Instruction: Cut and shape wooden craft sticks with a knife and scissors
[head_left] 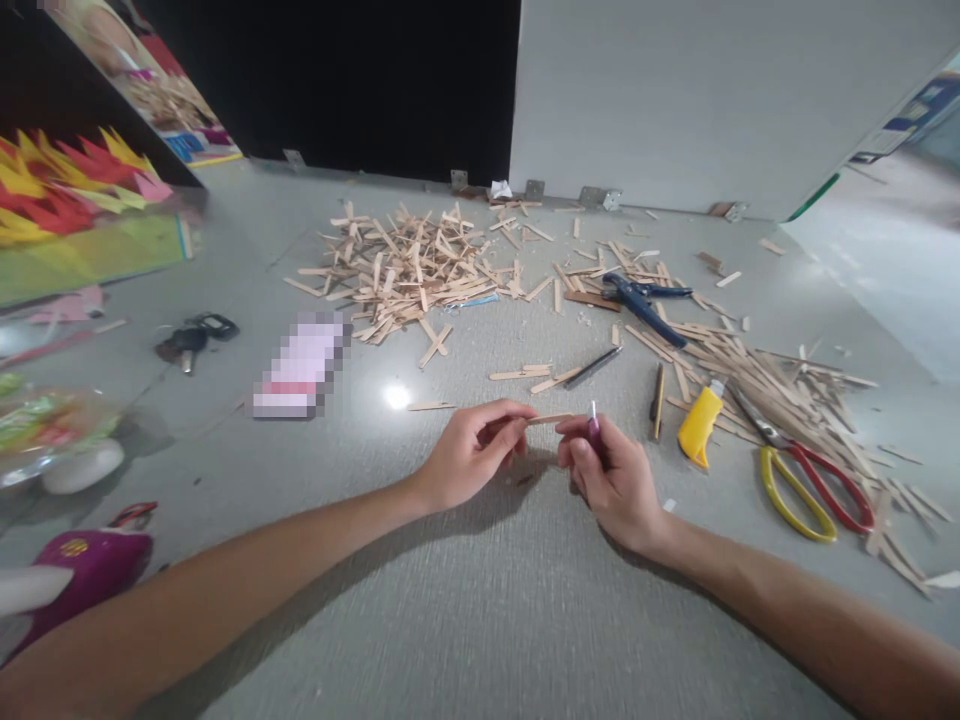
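Above the grey tabletop, my left hand [476, 445] pinches a short wooden craft stick [549, 419] between thumb and fingertips. The far end of that stick reaches the fingers of my right hand [611, 480]. Closed in my right hand is a slim purple object with a pale, narrow tip [593, 412], pointing up; most of it is hidden by the fingers, so its kind does not show. A small brown piece [525, 480] lies in the shadow between the hands. Beyond the hands are a few loose sticks and a dark pen [594, 367].
A heap of craft sticks [412, 260] lies at the back, with more at right. Blue-handled cutters [645, 308], a yellow utility knife [700, 425] and scissors [799, 480] lie right. Left are a blurred pink-white item [300, 365], keys [191, 338] and a purple pouch [94, 560].
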